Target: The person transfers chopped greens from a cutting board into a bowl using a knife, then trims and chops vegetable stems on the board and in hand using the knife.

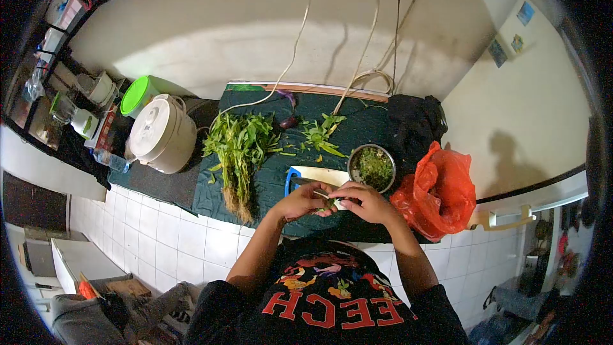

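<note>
My left hand [305, 202] and my right hand [368, 204] meet above the table's front edge, fingers closed around a small green and pale vegetable piece [336, 204]; its exact kind is too small to tell. Just beyond them lies a white cutting board [322, 174] with a blue edge, partly hidden by the hands. A metal bowl [352, 169] of chopped greens [374, 167] stands right behind my right hand. To the left lies a bunch of leafy greens [239, 140] with its roots on. Some loose leaves and stems [324, 135] lie behind the board.
At the right front corner sits an open red plastic bag [434, 195], with black cloth [415, 121] behind it. Purple eggplants [288, 122] lie toward the wall. A white rice cooker [164, 134] and a green-lidded container [136, 94] stand left. White cords [300, 41] hang onto the table.
</note>
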Demonstrator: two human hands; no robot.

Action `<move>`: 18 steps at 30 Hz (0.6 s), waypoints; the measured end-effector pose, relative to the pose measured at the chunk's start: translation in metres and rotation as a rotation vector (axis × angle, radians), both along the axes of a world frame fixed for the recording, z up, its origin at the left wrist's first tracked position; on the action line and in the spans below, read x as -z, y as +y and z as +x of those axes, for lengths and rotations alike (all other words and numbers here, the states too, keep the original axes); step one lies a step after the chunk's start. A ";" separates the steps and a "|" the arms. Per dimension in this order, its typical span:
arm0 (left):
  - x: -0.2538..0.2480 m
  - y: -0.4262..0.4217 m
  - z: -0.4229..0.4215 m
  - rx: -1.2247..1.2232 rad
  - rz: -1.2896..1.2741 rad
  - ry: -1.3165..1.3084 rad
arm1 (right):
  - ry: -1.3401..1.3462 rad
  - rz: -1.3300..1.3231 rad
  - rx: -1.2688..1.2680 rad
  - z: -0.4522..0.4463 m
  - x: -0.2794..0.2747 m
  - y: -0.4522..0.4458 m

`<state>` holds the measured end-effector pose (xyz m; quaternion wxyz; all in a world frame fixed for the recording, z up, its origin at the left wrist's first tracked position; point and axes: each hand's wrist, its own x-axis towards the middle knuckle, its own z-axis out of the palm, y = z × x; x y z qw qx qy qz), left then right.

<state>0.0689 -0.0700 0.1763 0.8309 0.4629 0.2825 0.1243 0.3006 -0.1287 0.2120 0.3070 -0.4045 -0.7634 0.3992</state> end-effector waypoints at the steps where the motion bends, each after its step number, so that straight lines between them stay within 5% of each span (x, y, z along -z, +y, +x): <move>1: -0.001 0.000 -0.001 0.003 -0.007 -0.006 | 0.000 0.000 -0.002 -0.001 -0.002 0.001; 10: 0.000 0.002 -0.008 0.035 0.019 -0.023 | 0.131 -0.211 0.098 -0.009 -0.005 -0.001; 12: 0.000 0.003 -0.009 0.047 0.012 -0.030 | 0.027 0.002 -0.012 -0.005 0.004 0.003; 18: -0.013 0.002 -0.006 0.013 0.080 -0.038 | 0.058 -0.005 0.106 -0.004 0.008 0.000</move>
